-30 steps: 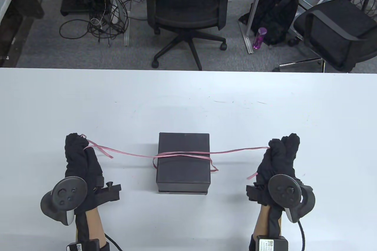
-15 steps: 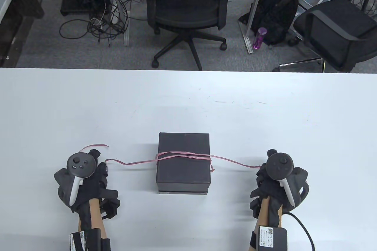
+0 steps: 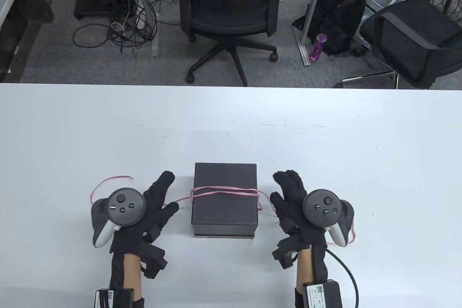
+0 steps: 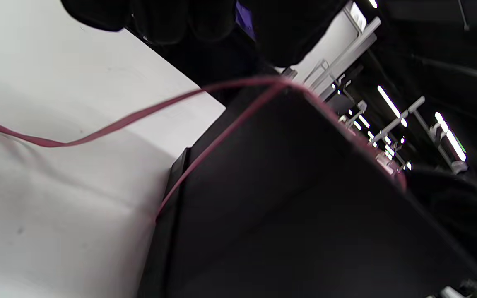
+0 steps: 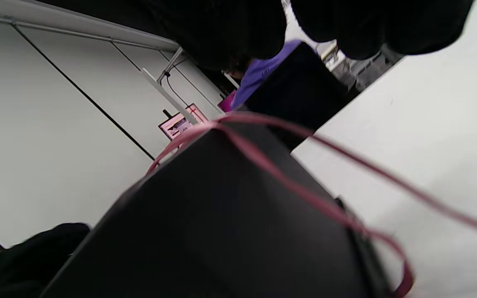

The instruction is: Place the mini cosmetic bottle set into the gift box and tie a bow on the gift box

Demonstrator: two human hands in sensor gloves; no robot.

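The white table [image 3: 231, 124] carries all task items near its front edge. A loose end of the pink ribbon [image 3: 223, 190] curls on the table surface at far left, beyond the tracker on the left hand [image 3: 151, 207].

The left hand sits just beside the left wall of the gift box, apart from it. Its fingers [image 3: 162, 183] are extended and spread, angled toward the box. They hold nothing; the ribbon passes under or beside the thumb without being pinched.

The black gift box [image 3: 225, 199] stands closed, lid on, between the two hands. The ribbon crosses its lid from side to side in loose strands. In the left wrist view the ribbon [image 4: 97, 132] drapes slack from the box edge [image 4: 288, 186] down to the table. In the right wrist view a strand [image 5: 288, 174] runs down the box wall [image 5: 222, 231] and loops at its base.

The right hand [image 3: 299, 207] sits just beside the right wall of the box, not touching it. Its fingers [image 3: 288, 181] are straight and grasp nothing. A further ribbon length loops on the table at right, behind the right tracker.
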